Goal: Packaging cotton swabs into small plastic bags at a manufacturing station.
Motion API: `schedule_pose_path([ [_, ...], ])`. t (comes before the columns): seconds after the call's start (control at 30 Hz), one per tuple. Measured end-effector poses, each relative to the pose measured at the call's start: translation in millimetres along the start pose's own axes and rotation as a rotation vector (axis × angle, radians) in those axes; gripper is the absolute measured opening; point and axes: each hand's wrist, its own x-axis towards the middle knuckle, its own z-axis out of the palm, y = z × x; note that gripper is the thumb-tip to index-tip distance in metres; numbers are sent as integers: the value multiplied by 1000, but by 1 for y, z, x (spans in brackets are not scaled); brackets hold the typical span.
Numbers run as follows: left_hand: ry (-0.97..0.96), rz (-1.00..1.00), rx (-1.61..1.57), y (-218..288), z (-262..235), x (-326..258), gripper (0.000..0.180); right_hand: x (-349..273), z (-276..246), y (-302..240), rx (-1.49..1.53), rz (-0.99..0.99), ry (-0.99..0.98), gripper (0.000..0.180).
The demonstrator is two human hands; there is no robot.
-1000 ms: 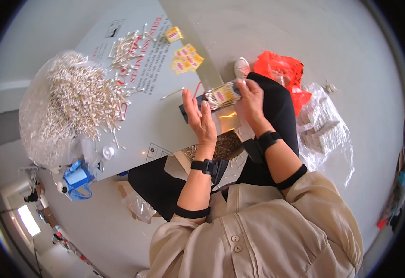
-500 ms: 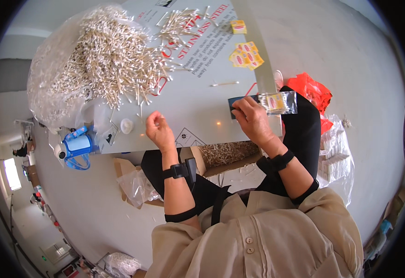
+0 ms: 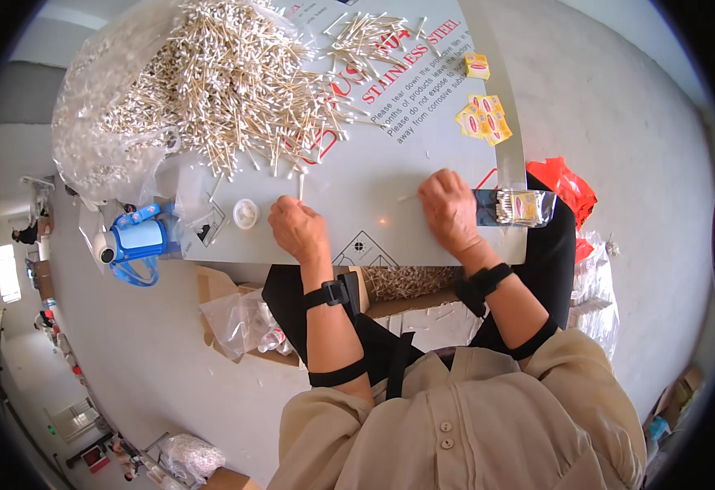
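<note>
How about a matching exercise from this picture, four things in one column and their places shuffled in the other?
Things
1. Big pile of cotton swabs
2. Swab packet with a yellow label
3. Small round white container
4. Red plastic bag

Places
A. Off the table, on the picture's right side
B. Just left of the left hand
C. Spilling from a clear plastic bag
D. Just right of the right hand

Right pairs: 1-C, 2-D, 3-B, 4-A
</note>
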Motion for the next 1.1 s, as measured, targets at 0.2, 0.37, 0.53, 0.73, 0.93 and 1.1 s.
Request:
schedule_pose_path([
  [0.2,-57,212,-69,41,3,-22,13,-18,1,-12,60,-59,-82,13],
  [0.37,174,384,-444,36,21,-1,47,-17,-8,-8,154,6,-51,13],
  [0.53,104,427,-232,-5,40,65,54,-15,-1,-12,198,9,-58,11],
  [0.73,46,454,-289,48,46,43,30,-17,-1,-5,129,8,-43,11],
  [0.93,-65,621,-409,67,25,10,24,-16,2,-8,214,-7,-18,10],
  [1.1,-68,391,-627,60,10,-6,28,-18,-4,-5,215,14,-13,11],
])
